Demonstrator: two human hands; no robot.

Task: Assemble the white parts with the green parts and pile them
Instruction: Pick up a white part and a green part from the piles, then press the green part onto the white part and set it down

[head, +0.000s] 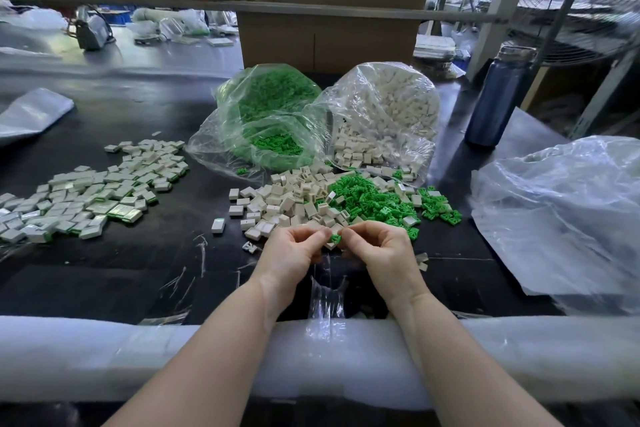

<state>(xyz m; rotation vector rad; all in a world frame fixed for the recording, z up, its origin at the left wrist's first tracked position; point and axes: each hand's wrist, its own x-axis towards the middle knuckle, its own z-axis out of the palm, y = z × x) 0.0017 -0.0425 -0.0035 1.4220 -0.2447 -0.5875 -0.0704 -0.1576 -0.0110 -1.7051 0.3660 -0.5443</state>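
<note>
My left hand [297, 246] and my right hand [375, 244] meet at the table's middle front. Between their fingertips sits a small green part [335, 238] against a white part [330, 245]; the right hand pinches the green one, the left pinches the white one. Just behind them lies a heap of loose white parts [291, 201] and a heap of loose green parts [377, 199]. A spread pile of assembled white-and-green pieces [93, 191] covers the left of the table.
Two clear bags stand behind the heaps, one with green parts [273, 114], one with white parts [388, 114]. A dark blue bottle [498, 97] stands at the right, crumpled plastic [568, 218] beside it. A cardboard box [329, 42] is at the back. White foam [104, 357] pads the near edge.
</note>
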